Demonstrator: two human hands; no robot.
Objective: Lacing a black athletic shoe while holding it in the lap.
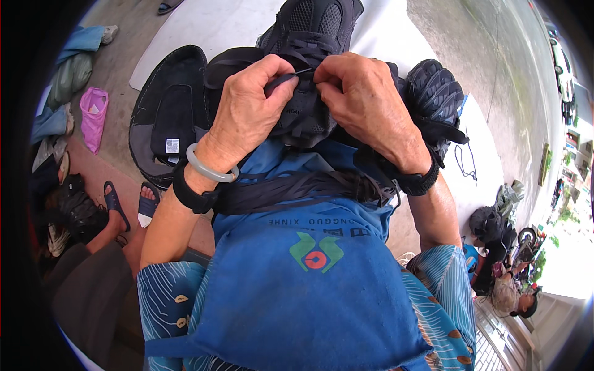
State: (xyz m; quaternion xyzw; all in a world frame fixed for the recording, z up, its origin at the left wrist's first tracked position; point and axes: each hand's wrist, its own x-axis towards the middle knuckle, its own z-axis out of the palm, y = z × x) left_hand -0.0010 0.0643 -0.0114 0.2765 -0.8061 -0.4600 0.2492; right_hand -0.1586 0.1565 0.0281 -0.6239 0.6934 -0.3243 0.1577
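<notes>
A black mesh shoe (312, 25) lies in front of me, its laced opening between my hands. My left hand (247, 96) is closed in a pinch on a black shoelace (281, 81), which runs across toward my right hand. Beside it, my right hand (365, 99) has thumb and fingers pinched together near the lace's end; the fingertips partly cover what they grip. Across my lap, on a blue apron (309, 294), rests a bundle of loose black laces (297, 190).
To the left a black and grey shoe piece (167, 111) with a white label lies on a white sheet (151, 65). Right of my hands is another dark shoe (434, 86) with a ridged sole. A pink bag (94, 117) and a person's sandalled feet (114, 207) are farther left.
</notes>
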